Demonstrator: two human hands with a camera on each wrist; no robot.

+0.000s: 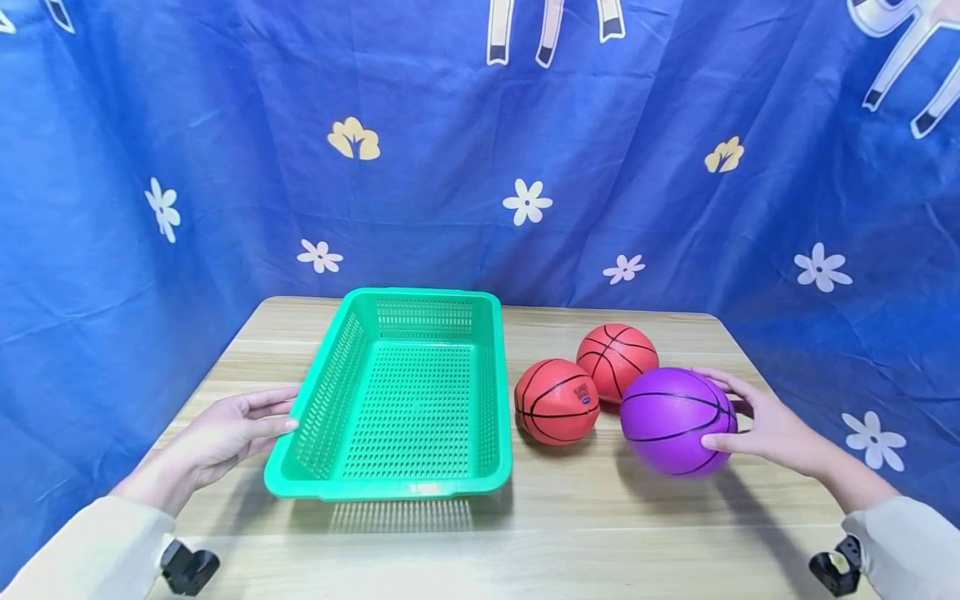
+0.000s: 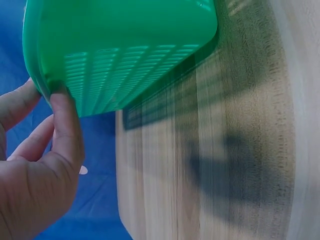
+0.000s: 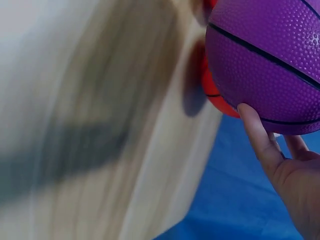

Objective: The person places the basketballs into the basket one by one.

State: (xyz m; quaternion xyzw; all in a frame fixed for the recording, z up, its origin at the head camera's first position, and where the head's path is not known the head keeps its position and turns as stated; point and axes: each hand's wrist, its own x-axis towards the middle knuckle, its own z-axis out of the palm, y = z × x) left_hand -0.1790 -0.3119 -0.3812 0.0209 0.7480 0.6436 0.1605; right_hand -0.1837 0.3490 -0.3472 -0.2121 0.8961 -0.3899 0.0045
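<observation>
At the left, my left hand (image 1: 225, 435) pinches the rim of a green plastic basket (image 1: 501, 392), thumb on one side and fingers on the other, as the left wrist view shows. The basket has slotted walls and a perforated floor, with nothing inside. My right hand (image 1: 772, 421) grips a purple basketball (image 1: 671, 421) from its right side, fingers spread. In the right wrist view, the purple ball (image 3: 265, 65) appears held off the table, its underside partly hidden by the thumb.
Two red basketballs stand between the basket and the purple ball: a nearer, slightly dented one (image 1: 557, 402) and a farther one (image 1: 617, 358). Everything is on or over a wooden table (image 1: 585, 533). A blue patterned cloth (image 1: 435, 183) hangs behind and at both sides.
</observation>
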